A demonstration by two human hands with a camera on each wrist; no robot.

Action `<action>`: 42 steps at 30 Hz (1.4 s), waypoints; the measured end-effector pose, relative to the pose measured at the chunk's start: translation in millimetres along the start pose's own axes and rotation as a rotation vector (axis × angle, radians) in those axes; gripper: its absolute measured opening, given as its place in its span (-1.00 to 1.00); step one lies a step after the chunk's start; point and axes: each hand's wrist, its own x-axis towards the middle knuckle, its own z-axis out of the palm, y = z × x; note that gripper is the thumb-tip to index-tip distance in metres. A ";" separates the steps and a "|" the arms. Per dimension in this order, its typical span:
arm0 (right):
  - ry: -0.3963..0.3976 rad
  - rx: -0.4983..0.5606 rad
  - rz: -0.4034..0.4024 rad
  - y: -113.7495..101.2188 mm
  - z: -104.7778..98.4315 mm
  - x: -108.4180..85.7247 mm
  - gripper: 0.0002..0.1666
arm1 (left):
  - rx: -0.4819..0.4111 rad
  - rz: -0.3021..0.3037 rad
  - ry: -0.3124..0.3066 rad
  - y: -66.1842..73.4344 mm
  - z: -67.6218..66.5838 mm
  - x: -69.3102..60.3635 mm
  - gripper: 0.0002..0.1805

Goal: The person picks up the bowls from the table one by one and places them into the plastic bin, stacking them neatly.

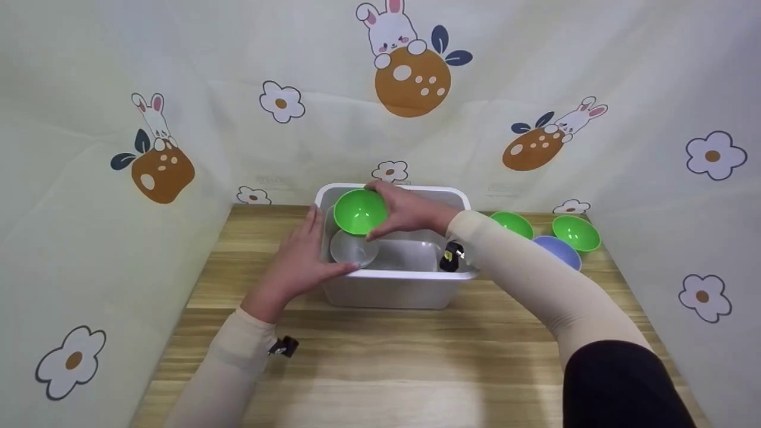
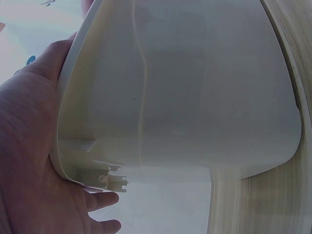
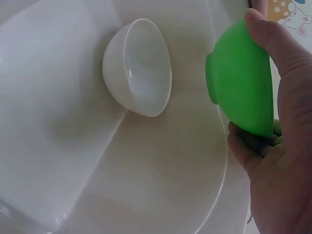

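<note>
While the right hand (image 1: pixel 407 211) grips a green bowl (image 1: pixel 359 213) by its rim, the left hand (image 1: pixel 300 255) rests against a white bin (image 1: pixel 386 291).
The right thumb and fingers are spread around the side of the green bowl, which is over the left part of the bin; the left hand's fingers lie extended along the rim at the near left corner, its thumb along the front. Inside the bin, below the green bowl, sits a white bowl (image 1: pixel 355 246). Right of the bin, on the wooden table (image 1: pixel 357 356), a blue bowl (image 1: pixel 559 251) stands beside two more green bowls (image 1: pixel 576 233), partly behind the right sleeve (image 1: pixel 535 279). Beyond hangs a rabbit-printed backdrop (image 1: pixel 333 142).
</note>
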 end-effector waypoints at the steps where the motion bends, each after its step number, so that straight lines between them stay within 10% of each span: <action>1: -0.006 -0.008 -0.003 0.2 1.0 0.5 0.41 | 0.000 0.000 0.000 0.1 0.0 -0.1 0.70; 42: -0.187 -0.315 -0.091 10.0 37.4 19.4 0.27 | -0.023 0.004 0.011 2.0 -1.4 -0.1 0.68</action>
